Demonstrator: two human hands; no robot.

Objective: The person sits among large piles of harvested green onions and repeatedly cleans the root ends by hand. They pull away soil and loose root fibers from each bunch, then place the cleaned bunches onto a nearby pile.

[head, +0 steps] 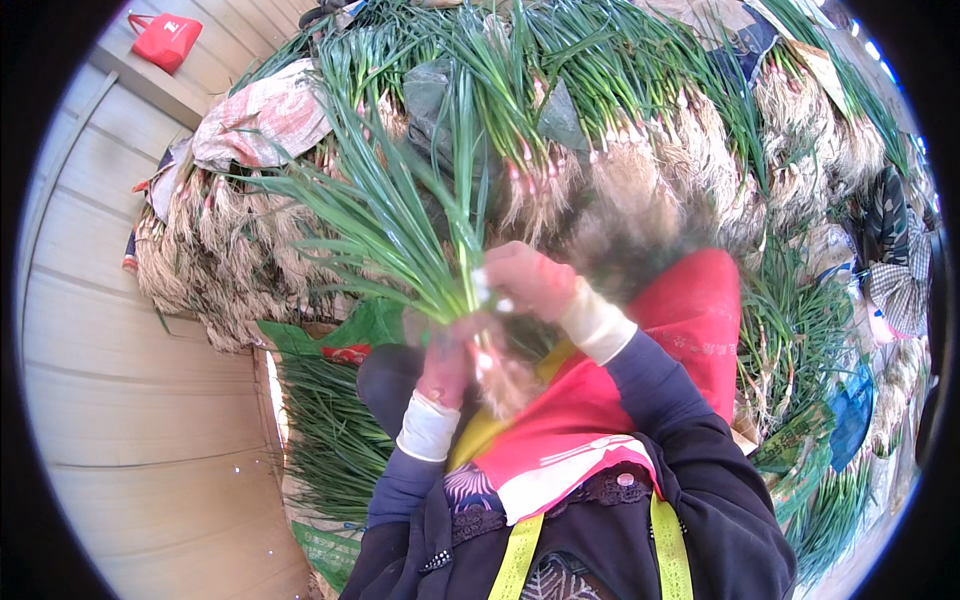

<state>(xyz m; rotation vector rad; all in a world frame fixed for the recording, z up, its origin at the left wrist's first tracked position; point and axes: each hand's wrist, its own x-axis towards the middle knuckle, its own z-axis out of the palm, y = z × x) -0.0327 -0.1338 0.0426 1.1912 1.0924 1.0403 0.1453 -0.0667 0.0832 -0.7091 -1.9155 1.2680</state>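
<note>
My left hand (444, 364) is closed around the lower stems of a bunch of green garlic plants (405, 247). The long leaves fan up and to the left, while pinkish bulbs and pale roots (504, 386) hang below the grip over my lap. Against a stalk at the right side of this bunch, my right hand (531, 281) has its fingers curled, blurred by motion. Small white spots show at its fingertips; what they are is unclear. A red plastic sheet or apron (675, 330) covers my lap and right knee.
Piled garlic plants with roots (630, 172) line the far side, partly under a woven sack (262, 116). More green stalks (330, 427) lie left on green sacking. Loose plants (795, 337) lie right. A pale panelled wall (142, 360) bounds the left; a red bag (166, 41) is there.
</note>
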